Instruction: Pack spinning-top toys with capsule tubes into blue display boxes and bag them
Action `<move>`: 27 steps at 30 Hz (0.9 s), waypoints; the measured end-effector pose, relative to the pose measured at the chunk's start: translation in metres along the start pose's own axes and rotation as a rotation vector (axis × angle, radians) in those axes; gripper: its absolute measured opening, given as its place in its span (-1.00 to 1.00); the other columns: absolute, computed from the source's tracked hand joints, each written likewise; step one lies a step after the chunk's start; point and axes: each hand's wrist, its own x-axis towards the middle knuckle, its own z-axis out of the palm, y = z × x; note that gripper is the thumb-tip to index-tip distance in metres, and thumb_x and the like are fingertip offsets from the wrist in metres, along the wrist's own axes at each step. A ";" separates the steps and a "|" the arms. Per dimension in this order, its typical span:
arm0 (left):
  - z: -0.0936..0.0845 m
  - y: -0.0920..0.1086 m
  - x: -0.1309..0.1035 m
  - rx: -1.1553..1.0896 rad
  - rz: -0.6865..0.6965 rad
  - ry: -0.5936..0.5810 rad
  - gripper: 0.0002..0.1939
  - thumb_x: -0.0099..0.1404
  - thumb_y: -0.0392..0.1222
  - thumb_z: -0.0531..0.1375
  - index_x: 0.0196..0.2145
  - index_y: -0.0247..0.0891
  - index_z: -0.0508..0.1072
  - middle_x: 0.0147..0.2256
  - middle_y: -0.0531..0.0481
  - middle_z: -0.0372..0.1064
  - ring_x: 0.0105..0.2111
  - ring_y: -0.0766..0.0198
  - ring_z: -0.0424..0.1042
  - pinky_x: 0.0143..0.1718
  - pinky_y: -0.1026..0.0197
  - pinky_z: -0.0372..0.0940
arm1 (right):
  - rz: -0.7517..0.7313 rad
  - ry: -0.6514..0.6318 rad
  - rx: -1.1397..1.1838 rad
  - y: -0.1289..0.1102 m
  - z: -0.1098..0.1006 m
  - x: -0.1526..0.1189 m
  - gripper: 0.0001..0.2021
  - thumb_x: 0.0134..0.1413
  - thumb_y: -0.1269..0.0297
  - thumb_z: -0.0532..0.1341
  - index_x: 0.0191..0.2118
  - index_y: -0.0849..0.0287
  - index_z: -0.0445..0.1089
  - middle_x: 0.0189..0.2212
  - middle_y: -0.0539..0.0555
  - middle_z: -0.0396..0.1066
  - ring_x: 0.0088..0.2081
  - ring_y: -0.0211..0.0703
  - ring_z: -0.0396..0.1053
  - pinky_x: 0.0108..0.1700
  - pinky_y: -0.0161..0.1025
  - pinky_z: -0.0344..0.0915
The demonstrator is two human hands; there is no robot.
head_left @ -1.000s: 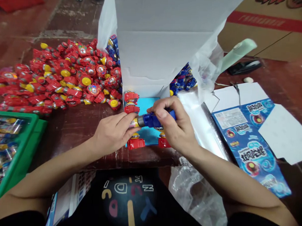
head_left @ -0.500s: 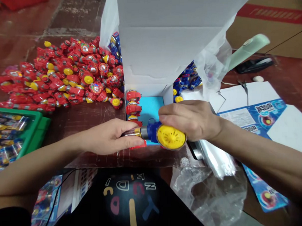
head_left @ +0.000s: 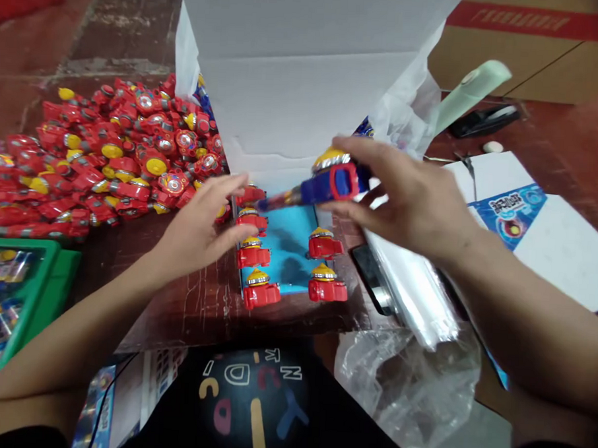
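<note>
In my right hand [head_left: 404, 195] is a blue toy [head_left: 318, 187] with a yellow and silver disc on top, a red ring on its side and a narrow tube at its left end. The toy is held above a white box [head_left: 315, 86] with a light blue bottom [head_left: 291, 240]. My left hand [head_left: 204, 223], fingers apart and holding nothing, hovers at the box's left side. Red toys with yellow tops line both sides; one red toy [head_left: 261, 294] is at the front left and another red toy [head_left: 328, 288] at the front right.
A big heap of red toys [head_left: 118, 157] lies to the left, behind a green crate [head_left: 53, 292] of wrapped tubes. On the right are clear plastic bags [head_left: 415, 295], a dark phone-like object [head_left: 371, 277], printed card [head_left: 507, 213] and a pale green handle-like object [head_left: 476, 93].
My left hand has let go of the toy's tube and moved left and up. The right hand has lifted and turned the blue toy, its tube now pointing left over the box.
</note>
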 end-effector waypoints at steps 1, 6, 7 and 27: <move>0.003 -0.002 0.002 0.009 -0.021 0.047 -0.38 0.51 0.02 0.25 0.38 -0.25 0.23 0.24 -0.29 0.37 0.14 0.07 0.51 0.17 0.01 0.45 | 0.031 0.026 -0.003 0.003 -0.001 0.001 -0.39 0.36 -0.05 0.27 0.37 0.15 0.26 0.19 0.22 0.49 0.09 0.14 0.57 0.06 0.04 0.60; 0.021 0.006 0.012 0.168 0.042 0.035 -0.48 0.52 0.11 0.22 0.23 -0.30 0.36 0.09 -0.22 0.50 0.05 0.06 0.54 0.05 0.06 0.48 | 0.137 -0.004 0.191 -0.003 0.004 -0.001 -0.27 0.28 -0.11 0.31 0.41 0.05 0.12 0.16 0.20 0.47 -0.07 0.07 0.61 -0.10 0.02 0.63; 0.023 0.008 0.014 0.211 0.073 0.018 -0.54 0.55 0.11 0.17 0.17 -0.30 0.39 0.00 -0.17 0.54 -0.05 0.11 0.58 -0.07 0.12 0.49 | 0.142 -0.035 0.250 -0.005 0.004 -0.002 -0.26 0.26 -0.12 0.32 0.41 -0.01 0.09 0.19 0.18 0.44 -0.08 0.05 0.61 -0.14 -0.01 0.62; 0.010 0.054 -0.008 -0.551 -0.079 -0.594 -0.68 0.54 0.00 0.16 -0.19 -0.35 0.48 -0.42 0.05 0.43 -0.49 0.36 0.39 -0.46 0.34 0.27 | -0.353 0.145 0.505 -0.046 0.020 -0.025 -0.74 0.14 0.25 0.45 -0.15 0.11 0.38 -0.21 0.10 0.44 -0.34 -0.28 0.50 -0.42 -0.35 0.48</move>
